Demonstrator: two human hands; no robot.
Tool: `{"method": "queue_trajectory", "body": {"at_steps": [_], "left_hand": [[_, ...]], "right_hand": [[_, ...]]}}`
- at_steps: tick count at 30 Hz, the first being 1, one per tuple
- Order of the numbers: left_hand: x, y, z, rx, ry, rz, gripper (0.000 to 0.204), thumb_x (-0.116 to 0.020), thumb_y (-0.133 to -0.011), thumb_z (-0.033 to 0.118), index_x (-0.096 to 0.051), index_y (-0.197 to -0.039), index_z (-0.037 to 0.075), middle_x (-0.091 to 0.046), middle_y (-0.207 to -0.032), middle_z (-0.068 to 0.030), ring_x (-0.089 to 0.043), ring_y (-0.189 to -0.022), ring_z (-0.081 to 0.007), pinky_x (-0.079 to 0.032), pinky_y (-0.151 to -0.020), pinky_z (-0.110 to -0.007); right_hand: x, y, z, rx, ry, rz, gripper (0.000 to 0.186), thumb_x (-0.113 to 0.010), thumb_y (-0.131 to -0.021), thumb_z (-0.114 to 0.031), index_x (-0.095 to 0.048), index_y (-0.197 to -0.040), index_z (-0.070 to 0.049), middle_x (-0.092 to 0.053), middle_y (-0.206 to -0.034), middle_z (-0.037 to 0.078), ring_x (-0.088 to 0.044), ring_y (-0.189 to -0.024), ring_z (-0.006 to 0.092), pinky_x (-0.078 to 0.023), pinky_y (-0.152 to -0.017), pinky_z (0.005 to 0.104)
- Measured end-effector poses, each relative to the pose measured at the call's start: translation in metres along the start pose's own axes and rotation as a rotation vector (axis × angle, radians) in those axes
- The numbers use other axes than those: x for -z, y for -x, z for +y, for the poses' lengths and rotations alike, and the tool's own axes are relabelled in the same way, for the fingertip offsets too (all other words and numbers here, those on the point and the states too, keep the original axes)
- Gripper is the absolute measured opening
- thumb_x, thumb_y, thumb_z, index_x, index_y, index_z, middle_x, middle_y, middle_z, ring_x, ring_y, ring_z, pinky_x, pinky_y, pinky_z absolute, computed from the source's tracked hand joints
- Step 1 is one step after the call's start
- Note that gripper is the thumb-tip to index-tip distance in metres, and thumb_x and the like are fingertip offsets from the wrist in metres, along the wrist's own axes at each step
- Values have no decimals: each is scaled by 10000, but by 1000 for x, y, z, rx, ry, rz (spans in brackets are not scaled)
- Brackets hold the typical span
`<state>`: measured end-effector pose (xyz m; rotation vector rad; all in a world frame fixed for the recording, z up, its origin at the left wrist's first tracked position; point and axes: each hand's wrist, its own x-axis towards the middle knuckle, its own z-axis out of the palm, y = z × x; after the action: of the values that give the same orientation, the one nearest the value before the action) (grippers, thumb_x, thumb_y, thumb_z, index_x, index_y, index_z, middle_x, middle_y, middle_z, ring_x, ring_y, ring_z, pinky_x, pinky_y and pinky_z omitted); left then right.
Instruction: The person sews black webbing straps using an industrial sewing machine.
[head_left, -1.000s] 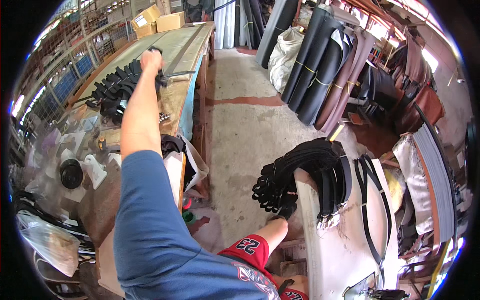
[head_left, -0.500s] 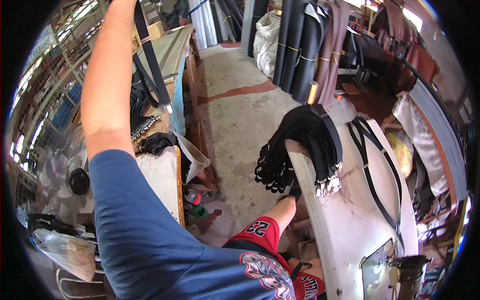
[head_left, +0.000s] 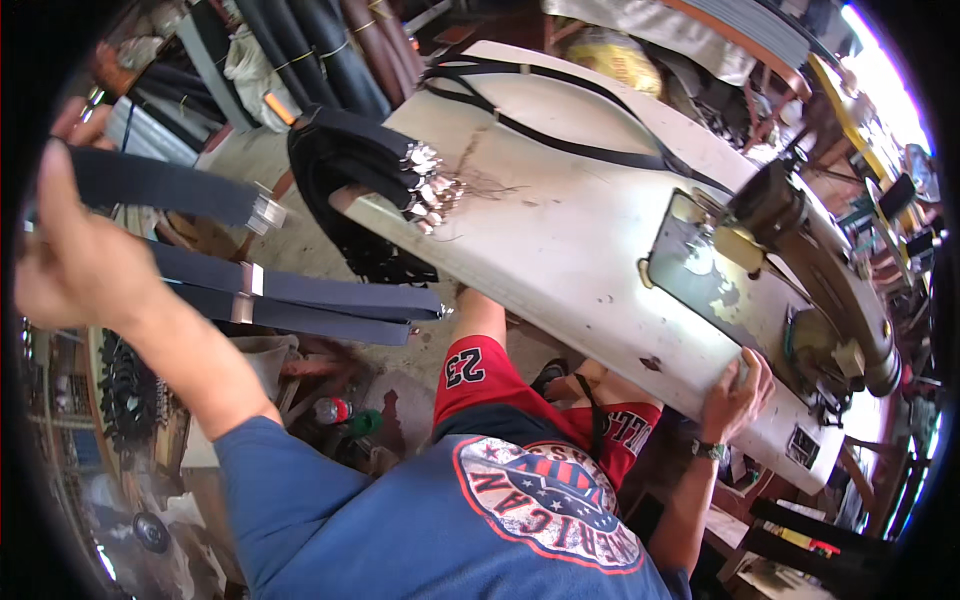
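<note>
At the far left my left hand (head_left: pixel 90 270) is raised, smeared by motion. It is closed round dark elastic suspender straps (head_left: pixel 320 300), which stretch rightward from it in separate bands with metal clips and sliders. Part of its grip is cut off by the picture's rim. My right hand (head_left: pixel 738 395) rests on the near edge of the white sewing table (head_left: pixel 560 240), fingers lying over the edge with nothing in them. Close beside it stands a dark sewing machine (head_left: pixel 830 260). A bundle of black straps (head_left: pixel 340 160) with silvery clip ends drapes over the table's left end.
A long black strap (head_left: pixel 580 150) lies looped along the table's far side. Rolls of dark sheet material (head_left: pixel 310 50) stand behind, near a white sack (head_left: pixel 250 75). On the floor at lower left are a bottle (head_left: pixel 332 409) and a green object (head_left: pixel 364 421).
The view has turned right toward the sewing table. My left arm, earlier stretched ahead over the left bench with a strap hanging near it, is now bent at the left. My right hand has come into view.
</note>
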<state>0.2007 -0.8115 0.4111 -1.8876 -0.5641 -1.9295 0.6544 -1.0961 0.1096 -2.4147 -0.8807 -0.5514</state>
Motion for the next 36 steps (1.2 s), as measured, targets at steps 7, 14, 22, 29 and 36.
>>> {"method": "queue_trajectory", "body": {"at_steps": [7,14,22,29,36], "left_hand": [[-98,186,164,238,836,-389,132,-711,-788,-36,-607,-864,-9,-703,-856,-125,-705,-769,-221,-563,-666,-376],[-108,280,280,474,1175,-713,428,-836,-811,65,-602,-1167,23,-673,-1051,-170,-677,-965,-372,-548,-837,-445],[-96,287,251,536,936,-1459,539,-746,-897,431,-617,-1100,-52,-698,-989,-244,-680,-958,-433,-540,-864,-485],[-93,207,165,675,1394,-1574,274,-866,-811,227,-687,-808,19,-702,-776,-118,-687,-713,-226,-512,-634,-362],[-106,244,205,876,1910,-1077,533,-900,-791,104,-618,-1239,40,-714,-861,-89,-688,-762,-149,-537,-682,-275]], "right_hand": [[11,2,12,-16,27,41,276,-673,-878,-123,-688,-1152,-97,-675,-1229,81,-580,-1185,308,-415,-1069,440],[45,13,-15,-118,-967,-263,288,-573,-1042,-187,-684,-1186,36,-731,-1104,125,-657,-1029,198,-494,-955,358],[57,38,-60,-239,-1043,-942,488,-673,-992,-87,-510,-1445,0,-662,-1213,109,-648,-1092,131,-543,-897,289],[67,29,-85,-155,-1159,-1102,465,-723,-947,-75,-581,-1387,-25,-690,-1106,59,-659,-1028,109,-545,-905,293],[154,-10,-104,93,-1058,-1156,483,-755,-890,-5,-627,-1356,-13,-726,-1184,130,-668,-1096,144,-520,-937,304]]}}
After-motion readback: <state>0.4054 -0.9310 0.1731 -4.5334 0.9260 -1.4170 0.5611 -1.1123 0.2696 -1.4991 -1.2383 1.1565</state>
